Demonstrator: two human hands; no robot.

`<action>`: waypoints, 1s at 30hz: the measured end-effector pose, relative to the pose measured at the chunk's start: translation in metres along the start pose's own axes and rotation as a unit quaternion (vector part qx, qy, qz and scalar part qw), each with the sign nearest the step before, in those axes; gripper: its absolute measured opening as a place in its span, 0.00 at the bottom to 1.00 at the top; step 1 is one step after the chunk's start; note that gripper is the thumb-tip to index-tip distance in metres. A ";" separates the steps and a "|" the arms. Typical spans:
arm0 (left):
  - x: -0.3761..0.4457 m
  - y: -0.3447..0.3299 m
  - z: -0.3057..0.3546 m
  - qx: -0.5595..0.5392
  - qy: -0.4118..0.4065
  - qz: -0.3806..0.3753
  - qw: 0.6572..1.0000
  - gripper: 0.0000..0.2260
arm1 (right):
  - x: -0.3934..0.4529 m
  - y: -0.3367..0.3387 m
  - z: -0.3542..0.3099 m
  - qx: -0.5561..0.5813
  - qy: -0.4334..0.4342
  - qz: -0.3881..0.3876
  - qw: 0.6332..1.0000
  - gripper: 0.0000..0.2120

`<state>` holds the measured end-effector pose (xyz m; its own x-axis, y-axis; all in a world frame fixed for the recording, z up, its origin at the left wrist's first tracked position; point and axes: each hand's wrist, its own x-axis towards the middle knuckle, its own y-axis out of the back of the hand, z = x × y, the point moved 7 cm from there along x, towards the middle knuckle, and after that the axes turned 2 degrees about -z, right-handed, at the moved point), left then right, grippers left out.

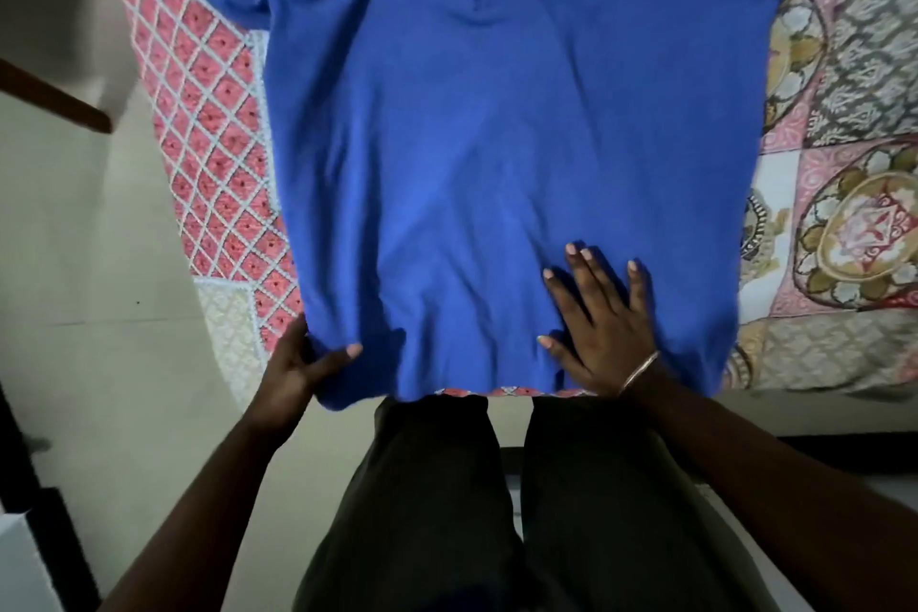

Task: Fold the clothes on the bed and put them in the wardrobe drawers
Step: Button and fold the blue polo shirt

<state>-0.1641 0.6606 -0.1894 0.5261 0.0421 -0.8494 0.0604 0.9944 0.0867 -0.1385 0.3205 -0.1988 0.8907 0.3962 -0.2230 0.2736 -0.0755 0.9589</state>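
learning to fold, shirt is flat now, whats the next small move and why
Probably fold the left side inward. The shirt lies spread face up on the bed, the left hand pinches its hem corner, and the right hand presses it flat as an anchor.

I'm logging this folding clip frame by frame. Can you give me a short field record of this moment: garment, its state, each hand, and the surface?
garment: blue polo shirt with white "NY" lettering
state: spread flat, front up, hem toward the person, not yet folded
left hand: grips the shirt's lower left hem corner, thumb on top
right hand: fingers spread, pressing flat on the shirt near the hem
surface: bed with a pink lattice-patterned cover and a patchwork quilt
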 end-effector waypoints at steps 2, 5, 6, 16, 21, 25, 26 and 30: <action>-0.011 0.000 -0.018 0.016 0.037 -0.013 0.999 0.21 | 0.012 0.004 -0.004 -0.003 0.025 0.022 0.999 0.30; -0.024 0.027 -0.045 0.022 0.042 0.107 0.993 0.11 | 0.019 -0.003 0.004 -0.030 0.015 -0.008 0.999 0.34; -0.028 0.034 -0.050 0.048 0.036 0.130 0.990 0.06 | 0.016 -0.005 0.005 -0.037 0.018 -0.022 0.999 0.37; -0.020 0.054 -0.011 0.284 -0.039 0.239 0.928 0.14 | 0.086 0.024 -0.018 -0.017 0.038 0.040 0.998 0.43; 0.049 0.049 0.065 0.248 -0.148 0.288 0.913 0.14 | 0.203 0.047 -0.027 0.008 -0.027 0.086 0.996 0.35; 0.098 0.038 0.159 0.202 -0.231 0.312 0.899 0.13 | 0.235 0.041 -0.021 -0.003 -0.077 0.057 0.995 0.38; 0.107 0.039 0.184 0.171 -0.241 0.313 0.903 0.13 | 0.237 0.037 -0.020 -0.010 -0.080 0.050 0.995 0.38; 0.159 0.047 0.242 0.034 -0.143 0.269 0.952 0.17 | 0.233 0.029 -0.019 -0.027 -0.094 0.048 0.994 0.39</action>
<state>0.1278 0.6908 -0.1939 0.7048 0.5056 -0.4977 -0.2334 0.8277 0.5103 0.0697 0.4280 -0.2194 0.9653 0.2112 -0.1539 0.1685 -0.0530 0.9843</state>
